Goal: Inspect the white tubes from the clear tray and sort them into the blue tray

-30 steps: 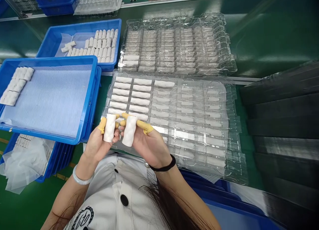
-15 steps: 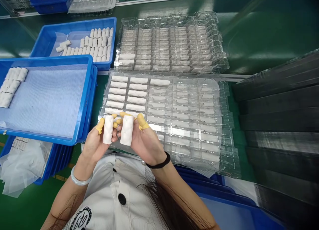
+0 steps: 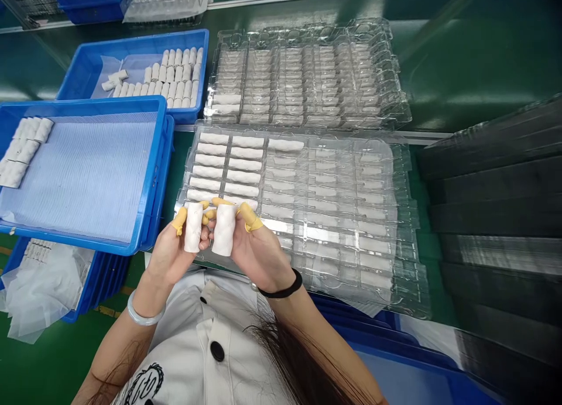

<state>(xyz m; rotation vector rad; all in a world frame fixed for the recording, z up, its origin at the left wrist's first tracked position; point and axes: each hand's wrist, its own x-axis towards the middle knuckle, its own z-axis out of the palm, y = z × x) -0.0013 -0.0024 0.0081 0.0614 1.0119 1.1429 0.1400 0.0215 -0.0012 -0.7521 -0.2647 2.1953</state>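
Two short white pieces with a wavy, lumpy surface stand side by side before me. My left hand (image 3: pixel 167 254) is closed round the narrower-looking white piece (image 3: pixel 193 228), thumb on its left side. In my right hand (image 3: pixel 258 251) the other white piece (image 3: pixel 223 230) rests against the fingers, the thumb near its upper right edge. Yellow finger cots cover the thumbs and some fingertips. Just beyond the hands lies a clear plastic tray (image 3: pixel 325 235). White pieces fill slots in its left two columns, with one at the top of the third.
Left of me is a blue bin (image 3: pixel 100 177) with white pieces at its left end. Behind it, another blue bin (image 3: pixel 132 42) holds rows of them. Stacked clear trays (image 3: pixel 302 71) lie farther back. A dark stack (image 3: pixel 496 218) stands at right.
The right thumb has come in closer to its white piece, and both pieces have turned slightly. The whole view has shifted a little; both hands keep their places before the tray.
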